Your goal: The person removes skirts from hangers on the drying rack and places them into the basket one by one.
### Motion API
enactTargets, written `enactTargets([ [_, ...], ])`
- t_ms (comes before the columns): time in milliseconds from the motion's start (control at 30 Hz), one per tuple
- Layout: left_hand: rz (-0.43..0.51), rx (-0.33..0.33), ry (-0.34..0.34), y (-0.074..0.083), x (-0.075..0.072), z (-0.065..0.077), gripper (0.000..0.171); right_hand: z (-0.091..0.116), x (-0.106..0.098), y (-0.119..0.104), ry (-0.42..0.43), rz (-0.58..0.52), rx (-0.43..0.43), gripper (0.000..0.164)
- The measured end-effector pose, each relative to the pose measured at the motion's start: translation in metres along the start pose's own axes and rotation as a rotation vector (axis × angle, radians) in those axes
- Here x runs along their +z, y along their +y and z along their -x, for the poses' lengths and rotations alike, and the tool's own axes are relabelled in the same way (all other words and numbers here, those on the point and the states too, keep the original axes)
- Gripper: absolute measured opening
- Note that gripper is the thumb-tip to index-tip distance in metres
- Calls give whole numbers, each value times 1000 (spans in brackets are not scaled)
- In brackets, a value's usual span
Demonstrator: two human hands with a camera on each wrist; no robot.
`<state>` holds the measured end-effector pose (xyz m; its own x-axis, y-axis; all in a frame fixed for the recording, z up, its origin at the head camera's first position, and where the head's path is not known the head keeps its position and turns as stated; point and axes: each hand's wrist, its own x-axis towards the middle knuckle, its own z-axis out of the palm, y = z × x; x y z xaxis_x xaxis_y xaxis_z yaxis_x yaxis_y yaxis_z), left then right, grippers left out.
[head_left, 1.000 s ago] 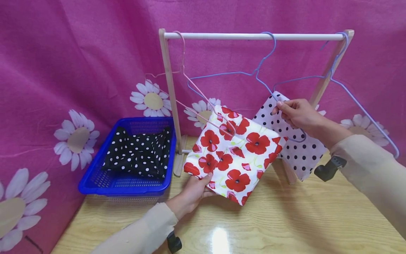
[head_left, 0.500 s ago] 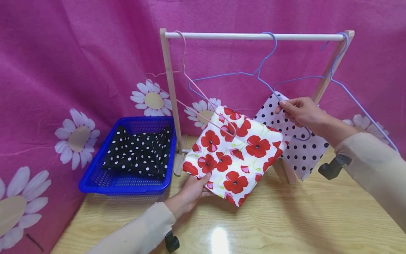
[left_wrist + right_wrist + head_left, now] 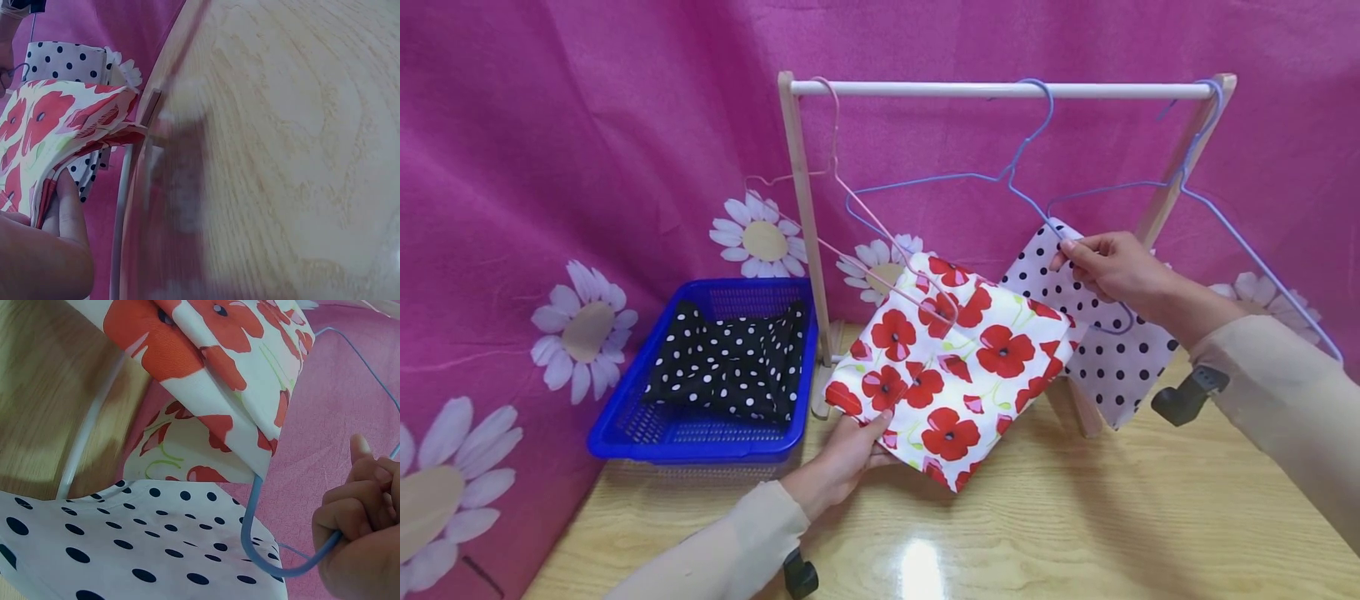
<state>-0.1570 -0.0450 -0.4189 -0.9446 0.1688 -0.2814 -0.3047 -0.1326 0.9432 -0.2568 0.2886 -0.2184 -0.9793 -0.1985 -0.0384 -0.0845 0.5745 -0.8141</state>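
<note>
My left hand (image 3: pixel 838 462) grips the lower left edge of a folded white cloth with red poppies (image 3: pixel 955 375), thumb on top and fingers beneath. The cloth lies tilted, folded over the lower bar of the middle blue wire hanger (image 3: pixel 249 519), whose rounded end comes out of the fold in the right wrist view. My right hand (image 3: pixel 1123 271) pinches this hanger's right sloping arm, its other fingers curled by the wire. A pink wire hanger (image 3: pixel 836 121) overlaps the poppy cloth in the head view. Behind my right hand hangs a white cloth with black dots (image 3: pixel 1120 379).
A wooden rack with a white rod (image 3: pixel 925 89) carries the hangers. Another blue hanger (image 3: pixel 1186 171) hangs at its right end. To the left, a blue basket (image 3: pixel 700 454) holds a black cloth with white dots (image 3: pixel 730 358). A pink floral curtain (image 3: pixel 625 108) stands behind.
My left hand and the poppy cloth have shifted slightly left and down. My right hand moved a little right with the hanger arm, keeping its pinch.
</note>
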Motion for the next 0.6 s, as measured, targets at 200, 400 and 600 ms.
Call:
enactTargets([
  [200,-8,-6,7,0,-2,0,48,0,-1,0,-7,0,2,37],
  [400,-5,-1,6,0,-5,1,47,0,-1,-1,-8,-7,-5,38],
  [600,2,10,8,-1,-7,3,45,1,-1,0,9,1,-5,40],
])
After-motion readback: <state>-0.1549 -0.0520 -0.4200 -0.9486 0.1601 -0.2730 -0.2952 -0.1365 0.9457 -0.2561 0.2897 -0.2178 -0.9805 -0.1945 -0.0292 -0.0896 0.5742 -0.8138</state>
